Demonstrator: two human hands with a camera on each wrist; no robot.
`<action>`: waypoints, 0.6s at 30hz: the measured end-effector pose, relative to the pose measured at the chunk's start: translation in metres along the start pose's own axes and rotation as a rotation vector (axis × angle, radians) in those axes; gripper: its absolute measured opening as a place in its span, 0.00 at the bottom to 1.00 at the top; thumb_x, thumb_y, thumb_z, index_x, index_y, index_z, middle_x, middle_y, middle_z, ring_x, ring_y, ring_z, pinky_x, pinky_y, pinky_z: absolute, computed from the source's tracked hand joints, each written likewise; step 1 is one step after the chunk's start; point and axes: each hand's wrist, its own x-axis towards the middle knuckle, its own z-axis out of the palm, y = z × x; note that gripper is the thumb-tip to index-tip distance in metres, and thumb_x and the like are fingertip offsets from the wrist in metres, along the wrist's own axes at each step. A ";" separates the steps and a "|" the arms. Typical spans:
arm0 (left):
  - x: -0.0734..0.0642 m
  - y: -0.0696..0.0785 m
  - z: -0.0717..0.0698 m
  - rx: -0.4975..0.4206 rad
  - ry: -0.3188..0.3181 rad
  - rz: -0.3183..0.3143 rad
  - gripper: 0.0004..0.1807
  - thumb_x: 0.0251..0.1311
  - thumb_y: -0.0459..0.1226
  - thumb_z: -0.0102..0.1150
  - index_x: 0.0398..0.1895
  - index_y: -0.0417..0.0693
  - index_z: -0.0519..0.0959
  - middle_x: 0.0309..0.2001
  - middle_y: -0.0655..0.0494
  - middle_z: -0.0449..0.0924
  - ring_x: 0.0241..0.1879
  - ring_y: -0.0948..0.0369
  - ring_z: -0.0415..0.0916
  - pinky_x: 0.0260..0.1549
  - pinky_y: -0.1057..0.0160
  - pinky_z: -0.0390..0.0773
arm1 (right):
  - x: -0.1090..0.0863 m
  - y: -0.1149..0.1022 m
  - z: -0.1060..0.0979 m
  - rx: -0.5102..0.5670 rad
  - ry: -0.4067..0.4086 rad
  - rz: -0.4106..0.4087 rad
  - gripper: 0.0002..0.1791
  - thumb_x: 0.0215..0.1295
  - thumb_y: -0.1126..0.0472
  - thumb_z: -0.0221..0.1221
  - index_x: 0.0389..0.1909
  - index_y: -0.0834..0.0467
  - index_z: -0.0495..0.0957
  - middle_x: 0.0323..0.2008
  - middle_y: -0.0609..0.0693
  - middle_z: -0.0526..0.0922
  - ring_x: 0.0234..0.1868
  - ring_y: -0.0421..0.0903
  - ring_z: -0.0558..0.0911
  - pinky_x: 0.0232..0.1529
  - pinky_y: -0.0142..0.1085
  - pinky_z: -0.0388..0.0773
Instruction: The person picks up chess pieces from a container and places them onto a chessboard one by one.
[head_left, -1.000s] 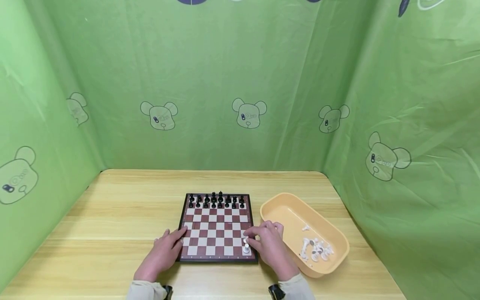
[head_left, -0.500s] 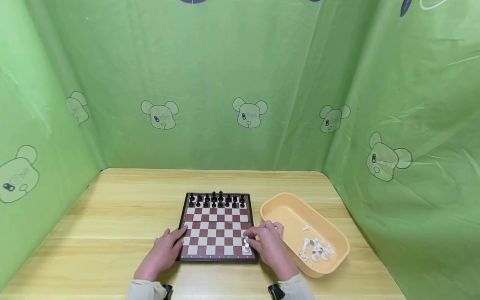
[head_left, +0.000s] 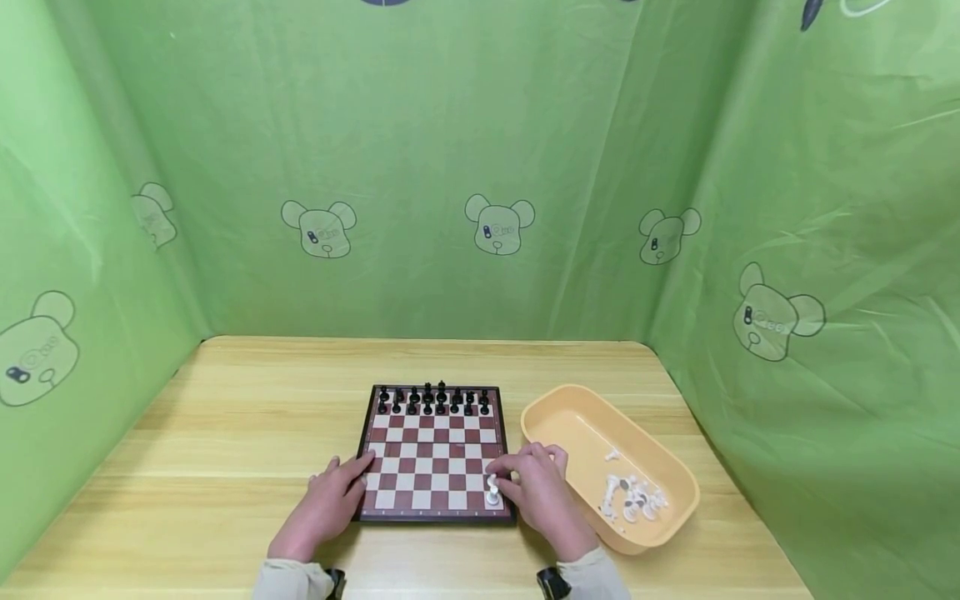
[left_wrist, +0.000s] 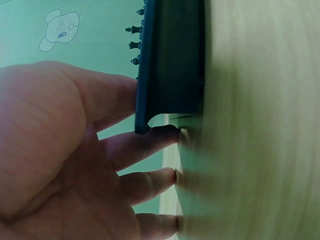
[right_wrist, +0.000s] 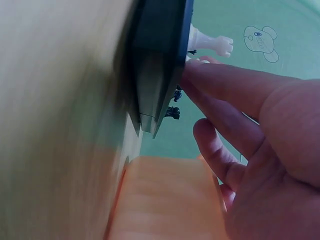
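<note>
A red-and-white chessboard (head_left: 431, 467) with a dark rim lies on the table. My left hand (head_left: 324, 504) rests at its left edge, thumb on the board and the other fingers spread, fingertips down on the tabletop in the left wrist view. My right hand (head_left: 538, 490) pinches a small white chess piece (head_left: 491, 481) between thumb and fingers at the board's right side. Fingers hide most of that piece, so its kind is unclear. A white rook (right_wrist: 212, 41) stands upright on the near right corner square, just nearer than the pinched piece.
Two rows of black chess pieces (head_left: 427, 400) stand along the board's far edge. Right of the board, an orange plastic bin (head_left: 585, 425) holds several loose white chess pieces (head_left: 633, 498). Green cloth walls (head_left: 405, 283) enclose the wooden table (head_left: 262, 400).
</note>
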 end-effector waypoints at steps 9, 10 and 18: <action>-0.001 0.000 -0.002 -0.001 -0.002 -0.008 0.25 0.75 0.33 0.49 0.73 0.41 0.72 0.71 0.34 0.70 0.74 0.26 0.51 0.67 0.21 0.44 | 0.003 0.000 -0.002 0.099 0.013 0.020 0.15 0.58 0.67 0.71 0.46 0.51 0.90 0.42 0.44 0.90 0.45 0.46 0.78 0.59 0.53 0.59; -0.001 0.000 -0.002 -0.001 -0.001 -0.007 0.25 0.75 0.33 0.49 0.73 0.41 0.72 0.71 0.34 0.70 0.74 0.26 0.51 0.67 0.21 0.44 | 0.004 0.001 -0.004 0.120 0.022 0.024 0.14 0.60 0.68 0.70 0.46 0.51 0.90 0.43 0.45 0.91 0.46 0.47 0.79 0.59 0.54 0.59; -0.001 -0.001 0.000 -0.001 -0.002 -0.003 0.25 0.75 0.33 0.49 0.73 0.42 0.72 0.71 0.34 0.70 0.74 0.26 0.51 0.68 0.22 0.44 | 0.002 0.005 -0.033 0.234 0.046 0.081 0.12 0.68 0.66 0.64 0.50 0.57 0.88 0.49 0.52 0.90 0.54 0.56 0.85 0.62 0.57 0.78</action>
